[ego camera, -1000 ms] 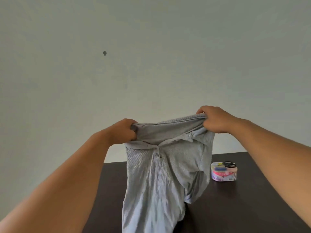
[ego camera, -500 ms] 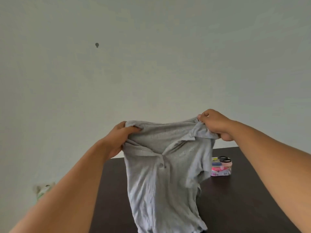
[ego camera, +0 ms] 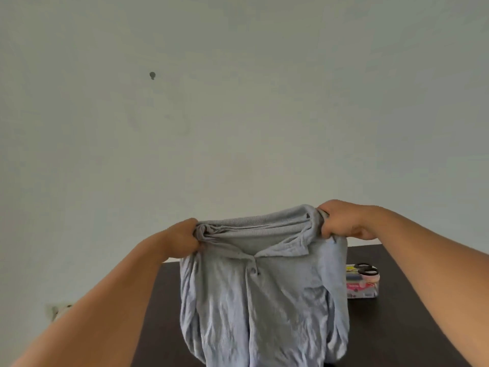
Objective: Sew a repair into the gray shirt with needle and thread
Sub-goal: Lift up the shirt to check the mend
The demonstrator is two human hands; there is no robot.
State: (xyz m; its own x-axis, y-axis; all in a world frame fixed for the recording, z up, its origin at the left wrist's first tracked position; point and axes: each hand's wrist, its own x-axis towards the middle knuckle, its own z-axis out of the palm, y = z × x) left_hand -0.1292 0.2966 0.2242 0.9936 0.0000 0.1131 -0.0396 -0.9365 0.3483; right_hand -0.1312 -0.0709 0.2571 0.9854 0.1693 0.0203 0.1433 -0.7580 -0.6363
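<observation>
The gray shirt (ego camera: 264, 300) hangs upright in front of me, collar and a button facing me, its lower part dropping out of the frame. My left hand (ego camera: 185, 238) grips the bunched fabric at the shirt's left shoulder. My right hand (ego camera: 337, 221) grips the right shoulder, slightly higher. Behind the shirt's right edge on the table (ego camera: 397, 327) stands a small clear sewing kit box (ego camera: 362, 286) with black-handled scissors (ego camera: 366, 268) lying on top. No needle or thread is visible outside the box.
The dark brown table runs from behind the shirt out to the right. A plain pale wall with a small dark mark (ego camera: 152, 75) fills the upper view. A wall socket (ego camera: 59, 309) shows low at the left.
Both hands have re-gripped and stretched the shoulders wider apart, so the shirt now hangs flatter, front and collar facing me. The view has tilted slightly.
</observation>
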